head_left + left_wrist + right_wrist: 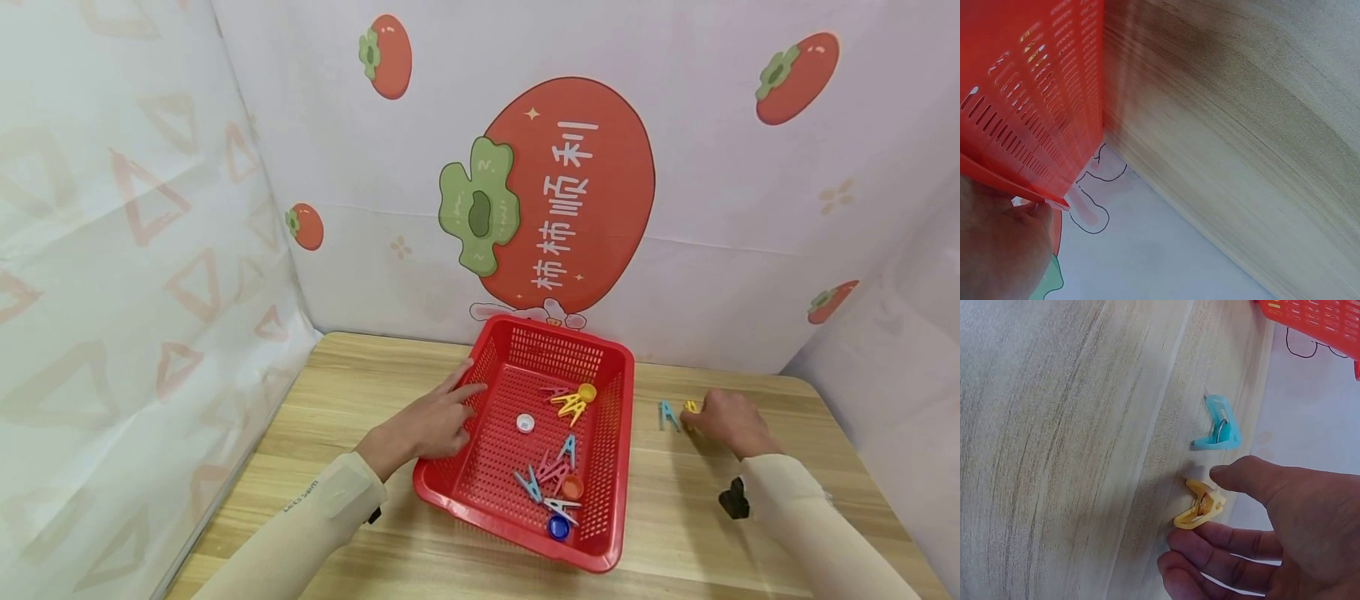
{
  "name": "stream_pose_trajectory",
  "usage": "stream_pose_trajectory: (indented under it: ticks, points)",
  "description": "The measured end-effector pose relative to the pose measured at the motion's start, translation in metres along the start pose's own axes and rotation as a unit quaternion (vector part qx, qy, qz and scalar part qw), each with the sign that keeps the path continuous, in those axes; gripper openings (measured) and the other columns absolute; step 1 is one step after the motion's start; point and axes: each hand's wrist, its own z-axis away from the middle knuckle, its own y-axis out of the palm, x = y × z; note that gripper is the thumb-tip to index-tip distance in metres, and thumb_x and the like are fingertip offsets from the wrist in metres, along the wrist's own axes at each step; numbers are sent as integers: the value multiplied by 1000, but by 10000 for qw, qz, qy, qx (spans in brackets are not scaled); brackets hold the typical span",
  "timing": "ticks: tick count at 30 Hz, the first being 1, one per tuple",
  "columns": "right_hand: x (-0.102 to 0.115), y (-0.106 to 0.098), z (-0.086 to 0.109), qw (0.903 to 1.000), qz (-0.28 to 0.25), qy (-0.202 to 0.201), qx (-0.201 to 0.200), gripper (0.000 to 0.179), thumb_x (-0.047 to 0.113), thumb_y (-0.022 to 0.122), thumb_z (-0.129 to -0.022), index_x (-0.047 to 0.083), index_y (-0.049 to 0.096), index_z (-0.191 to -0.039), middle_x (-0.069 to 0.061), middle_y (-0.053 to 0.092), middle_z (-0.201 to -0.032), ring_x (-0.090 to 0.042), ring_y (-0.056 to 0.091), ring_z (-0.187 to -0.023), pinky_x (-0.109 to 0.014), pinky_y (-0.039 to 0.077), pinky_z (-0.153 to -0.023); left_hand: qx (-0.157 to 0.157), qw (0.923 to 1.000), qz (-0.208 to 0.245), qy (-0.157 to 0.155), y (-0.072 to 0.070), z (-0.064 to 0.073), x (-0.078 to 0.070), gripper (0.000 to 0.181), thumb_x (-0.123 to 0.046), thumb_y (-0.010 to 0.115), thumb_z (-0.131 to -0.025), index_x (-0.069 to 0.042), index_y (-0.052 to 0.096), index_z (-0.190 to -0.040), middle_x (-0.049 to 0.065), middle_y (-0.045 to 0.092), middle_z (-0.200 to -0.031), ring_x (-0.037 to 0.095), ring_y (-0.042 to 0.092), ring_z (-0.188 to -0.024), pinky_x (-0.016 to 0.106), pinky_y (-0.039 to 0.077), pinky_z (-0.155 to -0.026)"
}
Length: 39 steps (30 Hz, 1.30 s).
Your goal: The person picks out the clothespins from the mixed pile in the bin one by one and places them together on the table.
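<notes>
My left hand [435, 423] holds the left rim of a red plastic basket [517, 540], its fingers reaching over the edge to the inside. In the left wrist view the hand [1004, 240] lies against the rim. At the right, my right hand [731, 421] is around a yellow clothespin [1200, 506] standing on the table. The right wrist view shows the thumb above the clothespin and the fingers below it, with space between thumb and clothespin. A light blue clothespin [1219, 425] stands close by, beyond the thumb.
Inside the basket lie several clothespins, among them yellow [572, 407] and light blue [529, 485] ones, plus a white cap [525, 423], a yellow cap [587, 392], an orange cap [572, 487] and a blue cap [558, 527]. The wooden table [375, 367] meets a fabric-covered wall [360, 283] behind.
</notes>
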Motion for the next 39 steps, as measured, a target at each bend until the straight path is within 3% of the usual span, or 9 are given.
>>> stream_pose_trajectory:
  ticks: [11, 18, 25, 39]
  points:
    - [-4, -7, 3, 9998, 147, -70, -86, 52, 41, 64, -101, 15, 49, -59, 3, 41, -58, -13, 38, -57, -29, 31, -56, -2, 10000, -72, 30, -1, -1, -1, 29, -15, 69, -97, -6, 81, -121, 5, 43, -174, 28, 2, -172, 45, 26, -138]
    - [-4, -13, 4, 9998, 78, -186, -71, 53, 42, 62, -103, 18, 46, -58, 6, 36, -55, -11, 33, -55, -31, 30, -56, 2, 10000, -63, 1, -1, -2, -1, 29, -15, 70, -96, -6, 82, -122, 5, 43, -174, 28, 2, -172, 45, 30, -136]
    - [0, -19, 4, 9995, 171, -188, -169, 54, 41, 64, -102, 18, 44, -58, 7, 35, -56, -11, 35, -55, -30, 30, -56, -3, 9999, -147, 73, -2, -2, -1, 30, -15, 70, -96, -6, 82, -122, 6, 44, -173, 28, 3, -172, 45, 25, -138]
    - [29, -38, 7, 9995, -143, -295, -21, 48, 36, 61, -103, 16, 48, -61, 6, 34, -57, -10, 31, -53, -29, 32, -54, 8, 10000, -68, 6, 0, -1, 1, 29, -16, 70, -97, -7, 81, -122, 4, 42, -174, 28, 2, -172, 45, 34, -135]
